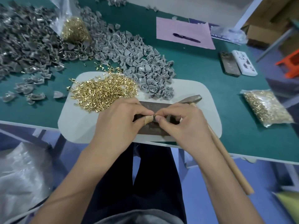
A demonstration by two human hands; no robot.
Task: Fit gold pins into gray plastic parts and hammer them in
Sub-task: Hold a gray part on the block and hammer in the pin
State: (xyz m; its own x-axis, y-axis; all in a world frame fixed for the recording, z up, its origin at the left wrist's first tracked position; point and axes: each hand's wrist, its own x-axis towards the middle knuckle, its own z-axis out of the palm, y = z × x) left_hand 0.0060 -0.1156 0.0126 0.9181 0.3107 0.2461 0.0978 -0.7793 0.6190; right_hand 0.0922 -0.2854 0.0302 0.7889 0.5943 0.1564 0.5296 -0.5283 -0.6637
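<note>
Both hands meet over the dark metal block (153,126) that lies on the white mat (77,126) at the near edge of the green table (194,65). The left hand (119,120) has its thumb and fingers curled and pinched round a small gray part (149,119), holding it just above the block. The right hand (181,122) presses in from the other side, its fingertips closed tight against the same spot; whatever it pinches there is too small to make out.

Just behind the block and to its left, a loose heap of gold pins (103,92) spreads across the mat, with a few strays scattered on the table beyond. Behind the block and to its right lies a pile of gray plastic parts (145,70), running back across the table to a much larger, darker heap (29,42). A clear bag of pins (74,29) sits among them.

A hammer (192,99) lies touching the block's right side, its wooden handle (231,165) running out past the table edge under the right wrist. Well to the right of the block is another sealed bag of pins (267,107). Far behind it, a pen (186,38) lies on a pink sheet (182,28).
</note>
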